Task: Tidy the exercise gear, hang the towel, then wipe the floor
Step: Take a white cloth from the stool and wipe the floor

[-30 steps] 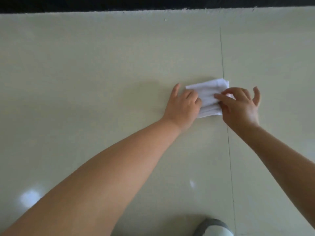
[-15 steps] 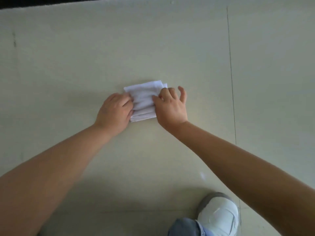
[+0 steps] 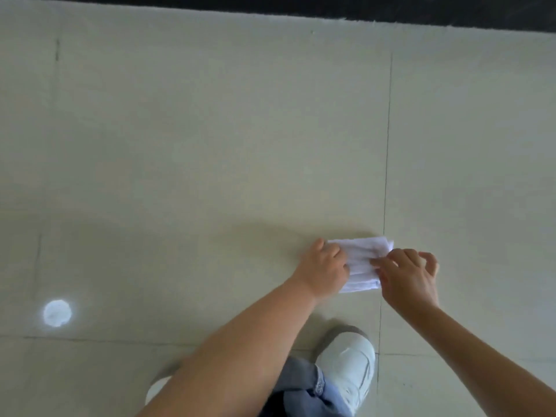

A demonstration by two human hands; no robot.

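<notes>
Your floor [image 3: 210, 145] lies bare ahead and to the left, bare to the right past the tile line too, dark strip [image 3: 421, 10] edges the far side, white shoe [image 3: 349, 365] sits close below your hands

Both bare forearms reach forward and down, converging. The left hand [image 3: 323, 270] lies knuckles up with fingers curled under and thumb stretched forward. The right hand [image 3: 406, 276] is arched, fingertips [image 3: 376, 261] pressing down, the little finger lifted and bent.

Glossy tiled floor [image 3: 210, 145], soft white cloth [image 3: 361, 257]
</notes>
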